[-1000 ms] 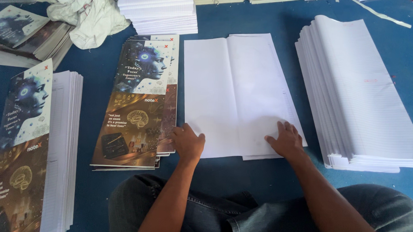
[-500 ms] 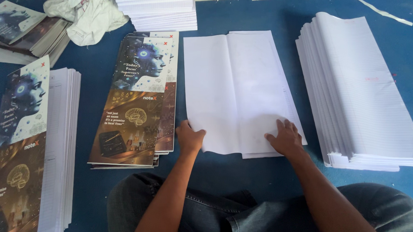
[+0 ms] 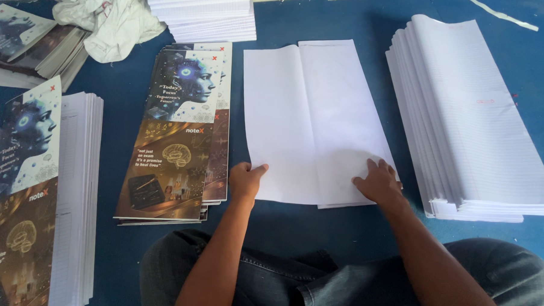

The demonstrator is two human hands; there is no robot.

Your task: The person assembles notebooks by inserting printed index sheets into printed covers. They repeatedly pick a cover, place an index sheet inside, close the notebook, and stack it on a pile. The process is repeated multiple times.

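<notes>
A small set of white sheets [image 3: 312,112] lies flat on the blue floor in front of me, with a fold line down its middle. My left hand [image 3: 245,180] grips the near left corner of these sheets, thumb on top. My right hand [image 3: 377,182] presses flat on the near right corner, fingers spread. A stack of printed covers [image 3: 176,131] showing a blue face and a golden brain lies just left of my left hand. A tall stack of ruled white paper [image 3: 472,124] sits right of my right hand.
A pile of assembled paper with a cover on top [image 3: 35,193] stands at the far left. A crumpled white cloth [image 3: 108,14] and more covers [image 3: 23,39] lie at the back left. Another white paper stack [image 3: 204,12] is at the back. My knees fill the bottom edge.
My left hand has slid right from the edge of the covers onto the near left corner of the white sheets. My right hand has stayed on the near right corner.
</notes>
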